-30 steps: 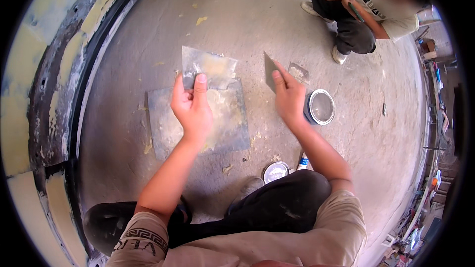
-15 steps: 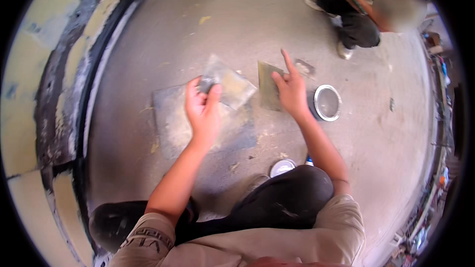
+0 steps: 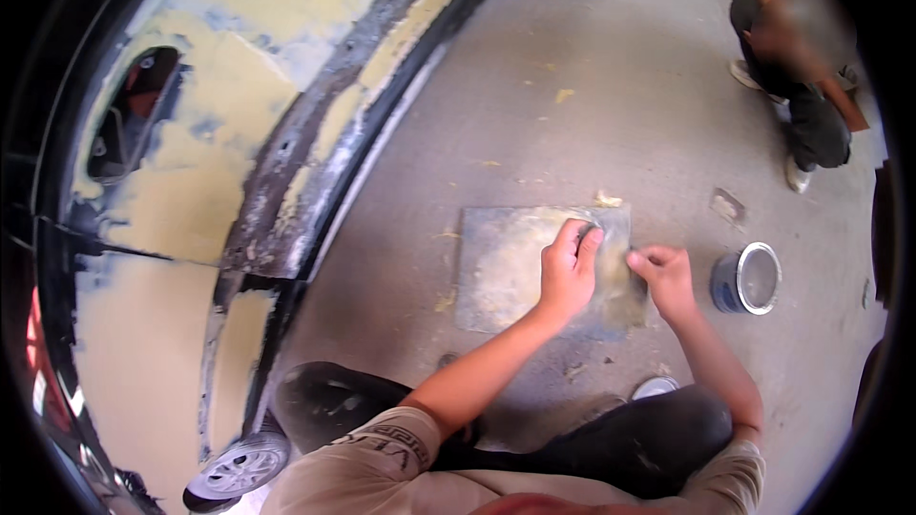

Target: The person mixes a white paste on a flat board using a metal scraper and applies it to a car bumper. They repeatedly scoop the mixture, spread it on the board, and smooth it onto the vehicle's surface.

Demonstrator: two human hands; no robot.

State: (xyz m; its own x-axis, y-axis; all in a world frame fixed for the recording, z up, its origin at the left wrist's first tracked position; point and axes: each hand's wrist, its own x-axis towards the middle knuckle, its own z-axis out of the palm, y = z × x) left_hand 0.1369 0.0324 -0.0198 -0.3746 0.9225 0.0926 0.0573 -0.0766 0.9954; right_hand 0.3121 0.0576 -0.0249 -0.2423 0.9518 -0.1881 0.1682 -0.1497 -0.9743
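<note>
We see our left hand [image 3: 569, 272] gripping a thin scraper [image 3: 614, 278], which looks blurred, above the smeared board [image 3: 501, 267] on the floor [image 3: 525, 133]; our right hand [image 3: 665, 275] pinches a second scraper [image 3: 638, 278] beside it.

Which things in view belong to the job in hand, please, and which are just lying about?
Seem to belong:
first flat tool, left hand
second flat tool, right hand (both tools blurred)
smeared grey board
blue-sided tin, though untouched
patched car panel, possibly

Seem just lying about:
small flat piece beyond the tin
pale scraps
pale disc, probably a lid
</note>
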